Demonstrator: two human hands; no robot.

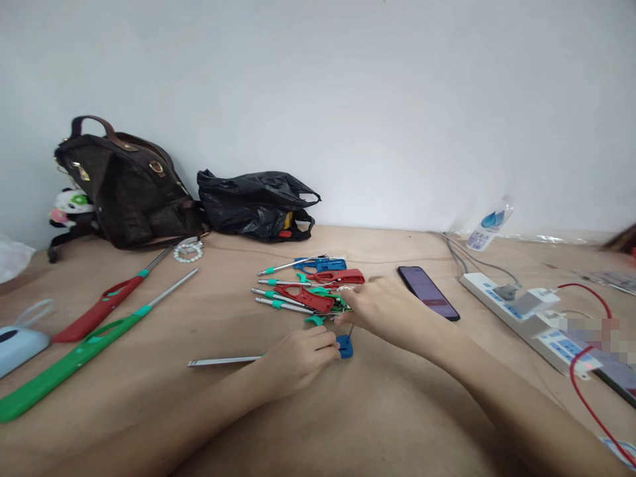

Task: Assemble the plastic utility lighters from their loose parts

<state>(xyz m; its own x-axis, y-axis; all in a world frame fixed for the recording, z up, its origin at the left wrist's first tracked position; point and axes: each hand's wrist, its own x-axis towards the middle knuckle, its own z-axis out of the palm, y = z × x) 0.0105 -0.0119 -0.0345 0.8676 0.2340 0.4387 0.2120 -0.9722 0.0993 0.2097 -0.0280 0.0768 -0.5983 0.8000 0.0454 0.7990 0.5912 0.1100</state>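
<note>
My left hand (301,358) is closed around a blue long-nosed lighter lying on the table. The lighter's blue handle end (344,347) shows past my fingers, and its metal tube (223,361) sticks out to the left. My right hand (380,305) is pinched above that handle end. From its fingers a thin dark shaft (350,332), like that of a small screwdriver, points down at the blue plastic; its grip is hidden. Just beyond both hands lie opened lighters in a pile: a blue shell (322,265), a red shell (305,298), metal tubes (281,305) and green pieces.
Two whole lighters, red (102,308) and green (74,354), lie at left. A backpack (134,192), a black plastic bag (253,202) and a bracelet (187,252) are behind. To the right are a phone (428,293), a bottle (489,225) and a power strip (527,318) with cables.
</note>
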